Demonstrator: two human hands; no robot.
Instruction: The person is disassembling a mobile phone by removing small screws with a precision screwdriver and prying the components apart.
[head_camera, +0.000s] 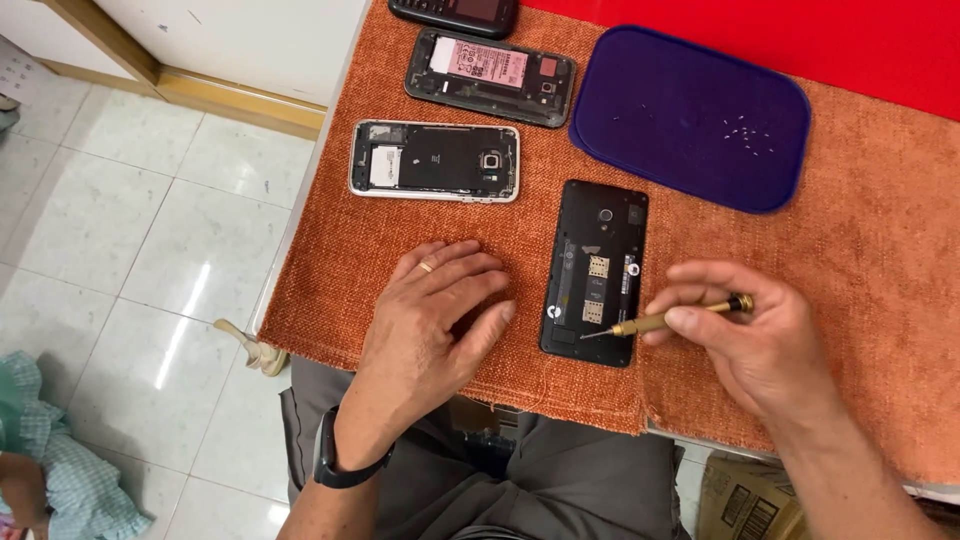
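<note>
Right hand (755, 345) grasping brass screwdriver (668, 318), tip on open black phone (594, 270), left hand (435, 320) released, flat on orange cloth (400, 230) beside phone.

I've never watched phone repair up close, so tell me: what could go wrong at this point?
The screwdriver in the right hand points at the open black phone; a slip might scratch its exposed parts. The left hand lies flat beside the phone, not on it, so it could shift. Tiny screws on the blue mat could scatter.

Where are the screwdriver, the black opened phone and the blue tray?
screwdriver (668, 318): head view, brass handle.
black opened phone (597, 240): head view, upper back.
blue tray (660, 110): head view, bare left part.
</note>
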